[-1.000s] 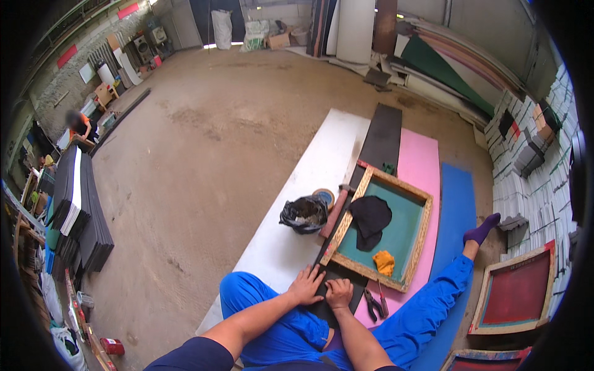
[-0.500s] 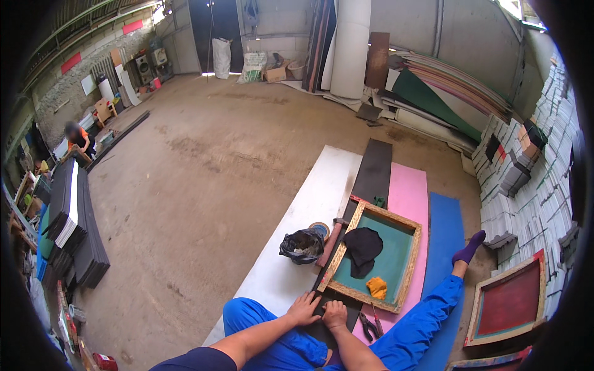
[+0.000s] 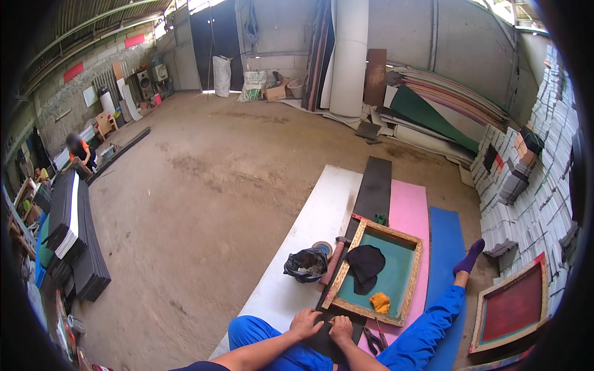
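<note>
My left hand (image 3: pixel 305 323) is just above the near end of the black foam strip (image 3: pixel 322 346), fingers bent and thumb pointing toward my other hand. A short gap to its right, my right hand (image 3: pixel 340 330) is closed with its knuckles up. Whatever the fingers pinch, if anything, is hidden or too small to make out. Beyond my hands a wooden screen frame (image 3: pixel 339 295) with green mesh rests across the strips. On it lie a black cloth (image 3: pixel 365 266) and a crumpled yellow cloth (image 3: pixel 380 302). Black-handled pliers (image 3: pixel 372 341) and a thin screwdriver-like tool (image 3: pixel 381 334) lie beside my right hand.
A black plastic bag (image 3: pixel 305 264), a roll of tape (image 3: pixel 322 248) and a hammer (image 3: pixel 335 260) sit left of the frame. White (image 3: pixel 309 216), pink (image 3: pixel 408 204) and blue (image 3: pixel 445 247) sheets spread around. A red screen frame (image 3: pixel 510 303) and stacked sheets stand right. Another person (image 3: pixel 80 151) sits far left.
The view has tilted up a little, so the scene sits lower. My left hand's fingers, flatter on the black strip before, are now more bent; the right stays closed.
</note>
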A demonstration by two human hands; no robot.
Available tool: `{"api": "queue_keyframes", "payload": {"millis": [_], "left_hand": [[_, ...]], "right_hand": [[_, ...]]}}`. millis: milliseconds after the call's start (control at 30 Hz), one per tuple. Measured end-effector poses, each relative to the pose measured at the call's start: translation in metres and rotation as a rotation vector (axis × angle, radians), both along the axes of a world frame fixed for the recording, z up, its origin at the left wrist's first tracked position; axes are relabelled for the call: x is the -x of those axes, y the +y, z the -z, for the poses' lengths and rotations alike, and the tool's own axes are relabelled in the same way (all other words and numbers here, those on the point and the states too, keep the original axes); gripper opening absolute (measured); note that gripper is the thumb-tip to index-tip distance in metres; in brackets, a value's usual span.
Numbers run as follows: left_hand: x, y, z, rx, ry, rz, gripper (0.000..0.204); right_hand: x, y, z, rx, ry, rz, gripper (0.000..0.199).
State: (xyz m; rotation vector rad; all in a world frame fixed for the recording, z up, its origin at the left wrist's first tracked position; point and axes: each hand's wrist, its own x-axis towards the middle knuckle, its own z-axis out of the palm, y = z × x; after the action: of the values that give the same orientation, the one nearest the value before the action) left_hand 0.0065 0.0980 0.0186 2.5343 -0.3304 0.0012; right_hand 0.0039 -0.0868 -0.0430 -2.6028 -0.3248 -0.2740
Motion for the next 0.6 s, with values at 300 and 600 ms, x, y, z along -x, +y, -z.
{"api": "queue_keyframes", "payload": {"millis": [300,600], "left_hand": [[-0.065,0.025,-0.067,-0.078,0.184,-0.343,0.077],[-0.098,0.048,-0.04,-0.249,0.201,-0.353,0.055]], "right_hand": [[-0.098,0.063,-0.072,-0.344,-0.135,0.097,0.006],[-0.181,0.121,-0.096,0.002,-0.207,0.037,0.008]]}}
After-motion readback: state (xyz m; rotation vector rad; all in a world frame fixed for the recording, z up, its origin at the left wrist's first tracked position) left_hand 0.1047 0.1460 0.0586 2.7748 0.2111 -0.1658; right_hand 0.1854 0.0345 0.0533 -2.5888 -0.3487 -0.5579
